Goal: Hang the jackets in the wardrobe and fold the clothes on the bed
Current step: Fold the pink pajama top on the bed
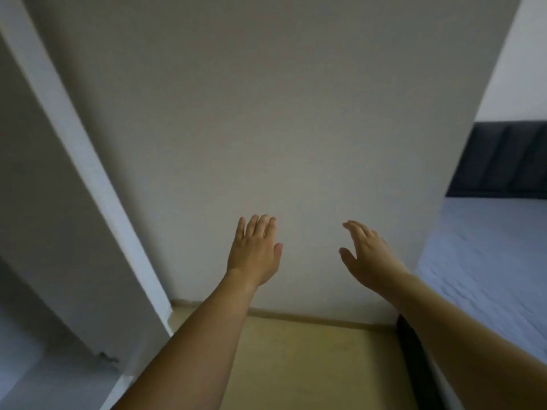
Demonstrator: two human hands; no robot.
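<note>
My left hand (256, 250) and my right hand (368, 254) are both stretched out in front of me with straight, relaxed fingers, and neither holds anything. They hover before a plain pale wall (266, 113). The bed (488, 261), with a blue-grey cover and a dark headboard (503, 161), lies at the right edge. A white wardrobe panel or door (88, 179) stands at the left, seen edge-on. No jacket or other clothing shows in this view.
A light wooden floor (296, 365) runs between the wardrobe side and the bed, ending at a skirting board along the wall. A dark bed frame edge (414, 359) borders the floor on the right.
</note>
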